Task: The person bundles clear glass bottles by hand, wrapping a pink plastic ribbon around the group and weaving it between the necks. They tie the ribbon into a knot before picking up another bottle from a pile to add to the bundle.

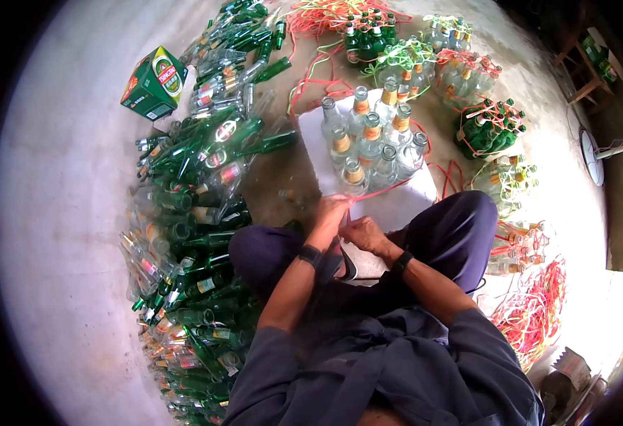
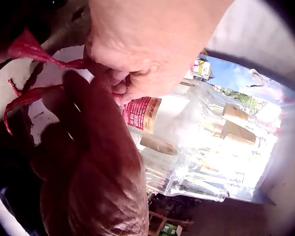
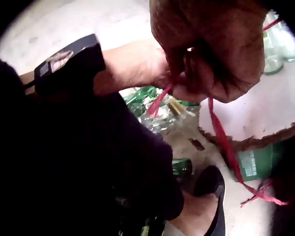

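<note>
A cluster of clear glass bottles (image 1: 370, 135) with orange neck labels stands upright on a white board (image 1: 316, 153). Red plastic twine (image 1: 389, 190) passes round the low near side of the cluster to both hands. My left hand (image 1: 331, 215), at the board's near edge, pinches the twine in curled fingers. Close beside it, my right hand (image 1: 368, 236) grips the twine too, fingers curled in. In the right wrist view, a loose twine end (image 3: 223, 137) hangs below the right hand (image 3: 214, 49). Another short end (image 3: 160, 102) sticks out between the hands.
Many loose green and clear bottles (image 1: 219, 142) lie heaped along the left. Several bundles tied with twine, one of green bottles (image 1: 489, 131), stand on the right. A tangle of red twine (image 1: 535, 312) lies at right; a green carton (image 1: 154, 84) sits far left. A fan (image 1: 591, 157) stands far right.
</note>
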### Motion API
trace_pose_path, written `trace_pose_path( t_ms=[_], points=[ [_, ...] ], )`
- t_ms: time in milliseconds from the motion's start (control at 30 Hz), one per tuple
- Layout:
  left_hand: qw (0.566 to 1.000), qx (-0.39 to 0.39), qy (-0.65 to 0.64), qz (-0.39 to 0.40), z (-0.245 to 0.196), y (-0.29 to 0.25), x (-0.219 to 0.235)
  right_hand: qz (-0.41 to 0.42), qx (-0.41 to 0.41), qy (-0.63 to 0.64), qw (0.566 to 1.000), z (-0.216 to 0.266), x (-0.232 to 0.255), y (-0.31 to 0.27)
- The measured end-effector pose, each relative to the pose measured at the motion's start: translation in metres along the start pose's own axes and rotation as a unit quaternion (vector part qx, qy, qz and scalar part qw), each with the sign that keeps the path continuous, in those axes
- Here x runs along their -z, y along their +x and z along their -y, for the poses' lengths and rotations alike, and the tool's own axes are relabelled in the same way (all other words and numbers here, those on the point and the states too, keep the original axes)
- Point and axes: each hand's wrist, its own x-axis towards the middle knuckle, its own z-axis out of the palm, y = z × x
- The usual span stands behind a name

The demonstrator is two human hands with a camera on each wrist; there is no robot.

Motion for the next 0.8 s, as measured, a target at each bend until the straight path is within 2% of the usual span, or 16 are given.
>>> trace_pose_path(
  t_ms=[67, 100, 133, 167, 200, 233, 367, 433, 467, 533, 633, 800],
  points=[
    [0.998, -0.009, -0.066, 0.014, 0.002, 0.001, -0.001, -0.111, 0.032, -0.142, 0.983, -0.014, 0.01, -0.001],
    [0.998, -0.007, -0.069, 0.011, -0.002, -0.002, -0.001, -0.133, -0.017, -0.072, 0.988, -0.009, 0.022, -0.005],
    [0.998, 0.006, -0.057, 0.012, -0.009, -0.006, 0.0, -0.129, -0.018, -0.073, 0.989, -0.017, 0.02, -0.002],
    [0.999, 0.018, -0.044, 0.015, -0.017, -0.011, 0.0, -0.166, -0.066, 0.047, 0.983, -0.025, 0.018, 0.003],
    [0.999, 0.018, -0.045, 0.014, -0.018, -0.011, -0.001, -0.2, -0.112, 0.166, 0.959, -0.021, 0.018, 0.006],
    [0.998, 0.031, -0.058, 0.015, -0.019, -0.011, -0.001, -0.172, -0.097, 0.211, 0.957, -0.018, 0.018, 0.004],
    [0.995, 0.063, -0.08, 0.001, -0.007, -0.004, -0.001, -0.105, -0.089, 0.247, 0.959, -0.001, 0.013, 0.007],
    [0.994, 0.078, -0.081, 0.013, -0.015, -0.008, 0.002, -0.092, -0.139, 0.316, 0.934, 0.0, 0.008, 0.008],
    [0.992, 0.093, -0.083, 0.026, -0.019, -0.01, 0.003, -0.092, -0.141, 0.318, 0.933, -0.001, 0.006, 0.008],
    [0.992, 0.103, -0.075, 0.023, -0.019, -0.009, 0.003, -0.153, -0.153, 0.4, 0.89, 0.002, 0.009, 0.01],
    [0.992, 0.112, -0.057, 0.025, -0.018, -0.008, 0.002, -0.173, -0.19, 0.416, 0.872, -0.001, 0.012, 0.011],
    [0.993, 0.111, -0.034, 0.028, -0.027, -0.013, 0.001, -0.175, -0.225, 0.409, 0.867, -0.016, 0.013, 0.017]
  ],
)
